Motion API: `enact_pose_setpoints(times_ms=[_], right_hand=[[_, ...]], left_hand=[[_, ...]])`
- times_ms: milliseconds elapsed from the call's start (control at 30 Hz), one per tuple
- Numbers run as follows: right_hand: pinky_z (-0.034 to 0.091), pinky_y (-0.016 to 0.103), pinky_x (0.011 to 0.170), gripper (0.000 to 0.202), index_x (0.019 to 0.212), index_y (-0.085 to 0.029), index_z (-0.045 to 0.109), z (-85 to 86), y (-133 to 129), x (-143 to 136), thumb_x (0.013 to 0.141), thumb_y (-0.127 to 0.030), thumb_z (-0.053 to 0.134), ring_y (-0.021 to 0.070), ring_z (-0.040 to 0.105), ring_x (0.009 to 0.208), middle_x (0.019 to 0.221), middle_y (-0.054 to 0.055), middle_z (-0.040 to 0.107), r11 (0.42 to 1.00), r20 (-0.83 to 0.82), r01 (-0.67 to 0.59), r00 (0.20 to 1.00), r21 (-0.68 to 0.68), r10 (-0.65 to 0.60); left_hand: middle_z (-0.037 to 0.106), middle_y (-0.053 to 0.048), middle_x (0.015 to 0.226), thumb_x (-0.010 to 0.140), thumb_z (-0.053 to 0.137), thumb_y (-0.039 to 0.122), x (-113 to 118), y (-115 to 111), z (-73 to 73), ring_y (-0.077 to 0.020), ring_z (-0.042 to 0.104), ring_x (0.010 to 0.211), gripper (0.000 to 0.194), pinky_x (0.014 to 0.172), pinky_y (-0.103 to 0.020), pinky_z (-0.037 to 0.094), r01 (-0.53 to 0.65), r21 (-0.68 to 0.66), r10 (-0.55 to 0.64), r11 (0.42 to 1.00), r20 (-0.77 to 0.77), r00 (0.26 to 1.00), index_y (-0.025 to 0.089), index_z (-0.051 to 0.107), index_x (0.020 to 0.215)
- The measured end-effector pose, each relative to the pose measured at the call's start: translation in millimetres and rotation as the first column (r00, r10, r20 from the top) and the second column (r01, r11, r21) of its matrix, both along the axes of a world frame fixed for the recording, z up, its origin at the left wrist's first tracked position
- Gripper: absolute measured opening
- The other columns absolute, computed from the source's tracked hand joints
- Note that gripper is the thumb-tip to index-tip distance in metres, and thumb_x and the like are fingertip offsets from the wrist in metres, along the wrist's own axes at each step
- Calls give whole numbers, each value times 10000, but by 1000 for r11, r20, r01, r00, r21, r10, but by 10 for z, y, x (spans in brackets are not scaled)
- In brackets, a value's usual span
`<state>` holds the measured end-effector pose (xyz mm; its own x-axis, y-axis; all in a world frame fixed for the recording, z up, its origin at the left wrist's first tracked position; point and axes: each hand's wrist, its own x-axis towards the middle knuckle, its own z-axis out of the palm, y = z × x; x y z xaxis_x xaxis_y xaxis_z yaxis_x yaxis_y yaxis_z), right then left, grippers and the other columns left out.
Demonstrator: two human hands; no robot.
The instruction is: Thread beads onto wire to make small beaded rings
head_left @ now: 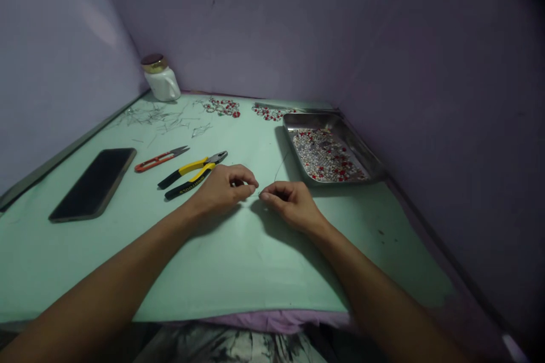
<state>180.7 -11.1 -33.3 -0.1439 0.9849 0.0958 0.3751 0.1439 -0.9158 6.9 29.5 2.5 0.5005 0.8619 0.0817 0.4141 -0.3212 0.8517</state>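
Note:
My left hand [223,187] and my right hand [293,204] meet near the middle of the table, fingertips almost touching. Between thumb and forefinger, the right hand pinches a thin wire [278,170], which arcs up behind that hand toward the tray. A short stretch of the same thin strand shows by the left fingertips, which are also closed in a pinch. Whether a bead sits on the strand is too small to tell. Just left of my left hand lie pliers [193,167] with yellow and black handles, their jaws pointing away from me.
Right of my hands stands a metal tray [374,173] of pearly and red beads [326,156]. Orange thread snips [159,160] and a phone [96,184] lie left. Farther back are wire pieces [157,119], red beaded pieces [223,106] and a lidded white mug [162,84] by the wall.

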Motion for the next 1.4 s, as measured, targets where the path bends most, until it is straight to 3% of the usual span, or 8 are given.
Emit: enact_pose_setpoints(times_ms=[167, 300, 433, 867, 1000, 1100, 1233, 1400], right_hand=[[331, 229, 438, 139, 624, -148, 617, 85, -12, -30, 700, -263, 602, 83, 419, 433, 493, -22, 517, 989, -156, -7, 988, -151, -17], [298, 223, 421, 119, 613, -147, 612, 81, -26, -33, 686, -239, 602, 72, 377, 414, 459, -41, 468, 987, -149, -43, 989, -152, 20], [278, 218, 421, 129, 610, -141, 598, 42, -26, -45, 685, -246, 594, 64, 360, 412, 457, -54, 440, 980, -185, -91, 981, -177, 58], [306, 221, 429, 218, 592, -139, 601, 87, -23, -65, 668, -339, 644, 66, 389, 417, 487, -34, 490, 968, -398, -74, 917, -239, -28], [382, 241, 482, 233, 696, -133, 662, 135, 18, 44, 729, -354, 596, 94, 478, 479, 588, 16, 595, 989, -349, 140, 925, -51, -149], [426, 249, 510, 219, 758, -149, 655, 165, 34, 161, 779, -346, 562, 106, 517, 520, 647, 15, 612, 893, -375, 424, 861, 153, -344], [468, 259, 518, 151, 862, -168, 637, 114, 62, 275, 803, -270, 542, 123, 551, 562, 727, 22, 620, 790, -265, 501, 864, 353, -429], [503, 342, 764, 321, 984, -127, 614, -54, 196, 250, 754, -18, 418, 202, 601, 885, 1004, 125, 622, 837, 365, 107, 865, 536, -344]], left_hand=[[628, -21, 578, 679, 576, 245, -72, 36, 151, -139, 546, 541, 142, 497, -253, 415, -74, -233, 59, 970, -70, 996, 143, 668, 713], [626, -14, 575, 638, 615, 237, -25, -20, 176, -133, 534, 563, 121, 519, -244, 407, 53, -273, -107, 961, -185, 977, 141, 678, 679], [597, -4, 564, 602, 629, 213, 54, -86, 146, -117, 499, 555, 116, 530, -236, 386, -6, -305, -59, 952, -205, 977, 120, 668, 658], [415, 67, 385, 546, 606, 227, 104, -115, 52, -52, 297, 386, 100, 409, -201, 200, -105, -518, 228, 849, 180, 957, 138, 562, 555], [397, 66, 351, 532, 581, 193, 24, -59, 117, -52, 289, 359, 64, 395, -200, 181, -133, -525, 232, 841, 127, 964, 143, 545, 513], [391, 60, 353, 511, 568, 183, -85, 4, 149, -54, 289, 365, 54, 400, -205, 186, -27, -567, 99, 823, 96, 990, 140, 544, 489], [485, 22, 432, 550, 554, 164, -127, 27, 65, -101, 419, 442, 49, 447, -229, 287, -98, -406, 54, 909, -120, 991, 136, 594, 548], [662, -45, 720, 685, 499, 193, -52, -58, -113, -194, 576, 694, 158, 611, -294, 378, -60, 112, 102, 992, -425, 900, 175, 656, 679]])
